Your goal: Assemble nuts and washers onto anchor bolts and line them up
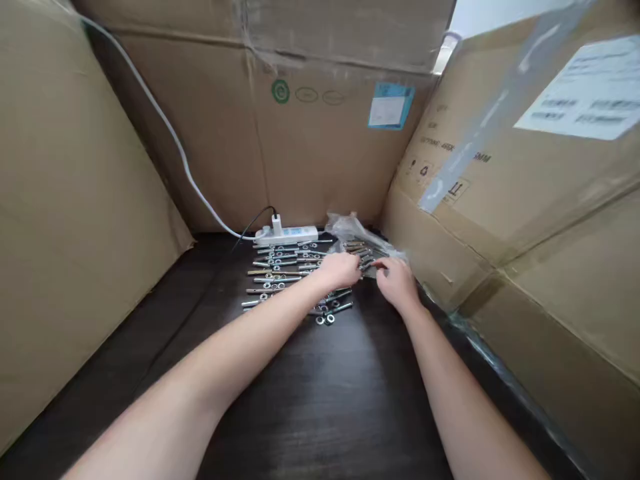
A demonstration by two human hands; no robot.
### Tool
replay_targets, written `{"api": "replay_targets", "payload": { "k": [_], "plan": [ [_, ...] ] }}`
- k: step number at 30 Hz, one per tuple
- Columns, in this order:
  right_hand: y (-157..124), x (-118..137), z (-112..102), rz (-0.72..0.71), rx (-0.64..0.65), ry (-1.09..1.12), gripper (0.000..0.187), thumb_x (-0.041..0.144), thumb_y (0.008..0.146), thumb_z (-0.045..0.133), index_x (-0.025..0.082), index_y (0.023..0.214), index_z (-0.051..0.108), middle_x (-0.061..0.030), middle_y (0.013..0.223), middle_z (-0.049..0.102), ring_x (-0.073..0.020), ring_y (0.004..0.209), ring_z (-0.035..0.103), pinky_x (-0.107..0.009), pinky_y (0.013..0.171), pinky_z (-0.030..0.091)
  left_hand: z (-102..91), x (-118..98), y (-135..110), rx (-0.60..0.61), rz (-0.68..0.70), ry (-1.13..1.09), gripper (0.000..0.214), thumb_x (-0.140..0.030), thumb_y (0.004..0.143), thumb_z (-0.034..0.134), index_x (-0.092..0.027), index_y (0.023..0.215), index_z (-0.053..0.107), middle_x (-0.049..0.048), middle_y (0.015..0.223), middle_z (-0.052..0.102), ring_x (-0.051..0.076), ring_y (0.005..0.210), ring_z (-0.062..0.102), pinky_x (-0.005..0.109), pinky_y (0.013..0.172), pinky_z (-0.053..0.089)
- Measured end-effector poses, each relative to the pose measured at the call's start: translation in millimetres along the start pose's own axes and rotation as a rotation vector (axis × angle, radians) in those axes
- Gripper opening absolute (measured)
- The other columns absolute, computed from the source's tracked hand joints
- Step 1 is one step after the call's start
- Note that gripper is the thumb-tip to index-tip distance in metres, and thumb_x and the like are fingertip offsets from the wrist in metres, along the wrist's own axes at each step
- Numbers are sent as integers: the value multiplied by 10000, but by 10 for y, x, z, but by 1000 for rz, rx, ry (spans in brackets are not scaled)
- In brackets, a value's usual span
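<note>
Both my arms reach forward over a dark wooden table [325,400]. My left hand [340,270] is curled, its fingertips pinched on a metal bolt at the edge of a clear plastic bag [357,233] that holds more bolts. My right hand [397,280] is curled beside it at the bag's mouth, fingers closed on something I cannot make out. To the left, several bolts with nuts and washers [283,270] lie in rows on the table. A few loose washers [327,319] sit near my left wrist.
A white power strip [287,234] with a white cable [165,127] and a black plug lies behind the bolts. Large cardboard boxes wall in the table on the left [65,220], back [300,133] and right [540,220].
</note>
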State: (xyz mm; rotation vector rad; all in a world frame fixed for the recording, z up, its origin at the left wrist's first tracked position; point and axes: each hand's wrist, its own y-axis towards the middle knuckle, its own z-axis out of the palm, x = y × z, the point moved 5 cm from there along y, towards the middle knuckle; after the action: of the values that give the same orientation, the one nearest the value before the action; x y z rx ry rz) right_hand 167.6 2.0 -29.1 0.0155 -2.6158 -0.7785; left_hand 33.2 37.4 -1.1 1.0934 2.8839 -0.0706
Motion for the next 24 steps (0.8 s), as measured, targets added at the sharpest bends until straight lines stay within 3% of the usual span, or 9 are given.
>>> {"api": "replay_targets", "payload": {
  "k": [7,11,17,24],
  "plan": [
    [-9,-104,-35,63,-41,16,282,100,714,414,181,813,665,-63,863,664,-224,873,528,-337,815,398,98,-393,-79,75,164,-24,270,-200,824,434,-151,1019,614,137,1080,644,264,976,629,357,816,513],
    [-8,-107,-52,83,-50,33,268,119,722,409,187,789,660,-57,841,662,-225,866,531,-336,810,400,138,-514,-42,146,238,-45,239,-156,756,525,-134,976,617,147,1121,602,260,953,630,322,793,515],
    [-15,-78,-56,95,-32,49,268,130,716,402,192,769,657,-52,829,665,-222,865,536,-331,805,402,204,-500,7,184,285,-94,267,-117,697,568,-134,961,597,139,1156,544,239,892,630,289,723,513],
    [-12,-71,-86,136,10,23,278,147,713,380,194,749,652,-53,841,669,-221,871,542,-309,777,385,25,-276,-25,-19,241,-139,265,-97,784,453,-179,1020,541,94,1131,506,199,889,604,286,756,482]
  ]
}}
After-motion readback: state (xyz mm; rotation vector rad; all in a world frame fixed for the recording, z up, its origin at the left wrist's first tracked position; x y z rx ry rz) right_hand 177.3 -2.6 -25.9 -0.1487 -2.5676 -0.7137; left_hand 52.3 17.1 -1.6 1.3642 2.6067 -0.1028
